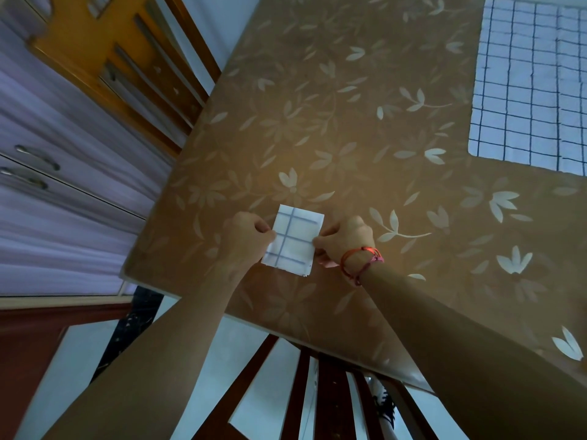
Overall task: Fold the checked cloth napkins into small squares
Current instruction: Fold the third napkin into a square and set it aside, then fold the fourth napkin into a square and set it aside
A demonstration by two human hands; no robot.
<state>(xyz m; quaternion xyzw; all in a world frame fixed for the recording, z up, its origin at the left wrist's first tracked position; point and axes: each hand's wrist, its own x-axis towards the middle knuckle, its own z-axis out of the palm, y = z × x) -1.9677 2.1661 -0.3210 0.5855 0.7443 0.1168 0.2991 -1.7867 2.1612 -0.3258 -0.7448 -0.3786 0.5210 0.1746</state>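
Forearms: two, bare, reaching in from the near side.
Surface (317, 122): brown, leaf-patterned.
Spread napkin (527, 84): checked, flat, far right.
Folded napkin (293, 239): a small checked square near the surface's near-left edge. Left hand (246, 236) pinches its left edge and right hand (344, 241) its right edge, fingers curled.
Wrist threads (362, 260): red, on the right wrist.
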